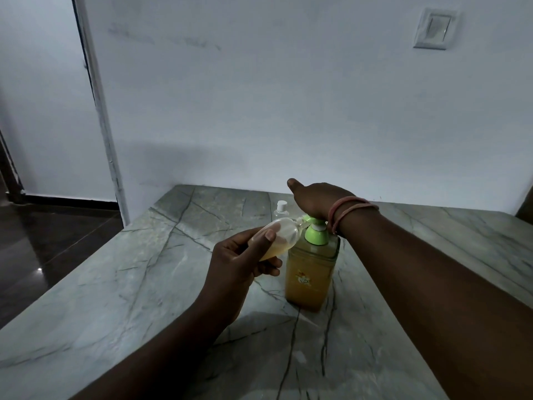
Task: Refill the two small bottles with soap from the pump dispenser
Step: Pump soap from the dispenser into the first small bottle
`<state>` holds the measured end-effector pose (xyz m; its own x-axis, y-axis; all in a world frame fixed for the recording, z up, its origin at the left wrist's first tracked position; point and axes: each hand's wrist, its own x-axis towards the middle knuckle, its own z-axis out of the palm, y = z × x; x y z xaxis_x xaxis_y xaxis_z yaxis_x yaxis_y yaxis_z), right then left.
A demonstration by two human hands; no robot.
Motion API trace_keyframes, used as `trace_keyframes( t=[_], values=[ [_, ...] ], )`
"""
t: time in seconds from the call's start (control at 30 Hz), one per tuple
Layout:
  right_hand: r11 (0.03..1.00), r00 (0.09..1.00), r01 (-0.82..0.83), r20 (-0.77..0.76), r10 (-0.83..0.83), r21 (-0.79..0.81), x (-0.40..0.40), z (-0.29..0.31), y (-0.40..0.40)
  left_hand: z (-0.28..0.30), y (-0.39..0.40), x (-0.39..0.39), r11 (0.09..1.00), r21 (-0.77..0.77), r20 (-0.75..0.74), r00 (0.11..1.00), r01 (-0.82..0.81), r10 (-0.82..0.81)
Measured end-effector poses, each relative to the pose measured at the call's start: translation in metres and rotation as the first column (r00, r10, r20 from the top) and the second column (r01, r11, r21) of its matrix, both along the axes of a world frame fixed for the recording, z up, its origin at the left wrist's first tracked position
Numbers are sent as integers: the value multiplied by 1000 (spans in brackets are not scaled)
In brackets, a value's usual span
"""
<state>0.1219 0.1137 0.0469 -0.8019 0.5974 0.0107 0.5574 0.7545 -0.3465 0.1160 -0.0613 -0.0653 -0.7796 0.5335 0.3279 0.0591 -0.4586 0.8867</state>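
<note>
A: Status on the refill?

B: Mid-fill on bottle one. Left hand (242, 261) is wrapped around a small clear bottle (277, 236), tilted, its mouth up against the green nozzle of the pump dispenser (313, 267). Some amber soap pooled in its lower side; I'd guess under half full.

A: Right hand?

B: Right hand (314, 199) lies palm-down on the green pump head (315, 229), fingers spread flat, not curled around anything. Looks like it's pressing; can't tell how far down the stroke is.

A: Second bottle?

B: Second small bottle (281, 207), with a white cap, stands on the marble counter (144, 284) just behind the dispenser, partly hidden by bottle one. Cap appears on. Contents not readable from here, so I'd count it as not started.

A: So what's left?

B: Finish bottle one, cap it (cap not in view), then uncap, fill and recap the second.

A: Supply? Obstructions?

B: Dispenser looks nearly full of amber soap. Nothing else on the counter. Light switch (434, 28) on the wall, irrelevant. Main risks: dim light, narrow bottle mouth against the nozzle, drips if alignment slips.
</note>
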Motion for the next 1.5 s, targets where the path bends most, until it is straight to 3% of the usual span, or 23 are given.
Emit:
trace_keyframes(
  t=[1.07, 1.23, 1.5],
  values=[
    [1000, 1000, 21, -6, -21, 2, -5, 2, 4, 0, 0, 0, 1000, -18, 4, 1000, -2, 3],
    [999, 996, 39, -79, -39, 3, -6, -5, 10, 1, 2, -1, 999, -32, -12, 1000, 2, -2],
    [1000, 999, 19, -34, -19, 12, -3, -3, 8, 1, 1, 1, 1000, -31, -4, 1000, -4, 4]
  ],
)
